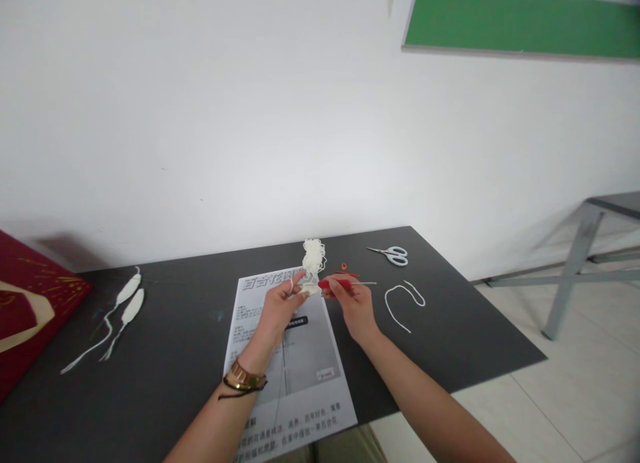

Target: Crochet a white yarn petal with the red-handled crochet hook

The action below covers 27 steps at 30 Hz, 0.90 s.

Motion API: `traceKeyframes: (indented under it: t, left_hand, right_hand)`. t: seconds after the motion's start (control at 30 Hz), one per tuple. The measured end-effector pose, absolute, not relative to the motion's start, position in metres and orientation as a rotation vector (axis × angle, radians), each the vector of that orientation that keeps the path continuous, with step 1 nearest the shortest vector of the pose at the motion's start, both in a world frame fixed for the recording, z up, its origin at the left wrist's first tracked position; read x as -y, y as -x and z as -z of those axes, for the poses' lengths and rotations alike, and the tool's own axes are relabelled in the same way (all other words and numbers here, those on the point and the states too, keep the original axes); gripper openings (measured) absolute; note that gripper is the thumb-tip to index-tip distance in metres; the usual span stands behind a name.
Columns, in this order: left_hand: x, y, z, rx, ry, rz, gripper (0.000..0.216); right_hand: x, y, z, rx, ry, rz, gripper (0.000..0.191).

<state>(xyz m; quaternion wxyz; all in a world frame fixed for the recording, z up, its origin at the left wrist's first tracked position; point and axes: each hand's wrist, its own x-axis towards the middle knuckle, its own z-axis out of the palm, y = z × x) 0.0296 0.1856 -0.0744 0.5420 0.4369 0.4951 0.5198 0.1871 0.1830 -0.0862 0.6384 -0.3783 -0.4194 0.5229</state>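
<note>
My left hand (281,306) is closed on a small cream crochet piece (311,289), with a strand of yarn running over its fingers. In my right hand (353,306) is a crochet hook with a red handle (334,284); its tip meets the crochet piece, and the exact stitch is too small to make out. A pale yarn end sticks out to the right past my right hand. Just beyond both hands lies a loose bundle of cream yarn (314,256). Beneath them is a printed sheet (300,410) with a picture and text.
Light blue scissors (395,255), a small orange clip (344,266) and a cut length of yarn (389,308) lie to the right on the dark table (440,343). Two finished cream petals (132,306) with tails lie left, near a red bag (30,303). A white wall stands behind.
</note>
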Motion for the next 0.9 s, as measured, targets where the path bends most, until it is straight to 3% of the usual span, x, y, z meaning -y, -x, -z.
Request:
traceKeyframes:
  t: [0.33,0.63,0.9]
  left_hand:
    - [-0.186,-0.027,0.072,-0.984,-1.038,-1.278,0.024]
    - [-0.192,-0.012,0.071,-0.946,-1.224,-1.098,0.027]
    - [-0.198,-0.009,0.063,-1.025,-1.329,-1.005,0.027]
  right_hand:
    - [-0.168,-0.183,0.079,1.138,0.814,-1.081,0.006]
    - [-0.192,-0.192,0.085,0.816,0.783,-1.456,0.023]
    - [-0.192,-0.191,0.082,0.72,0.783,-1.528,0.027]
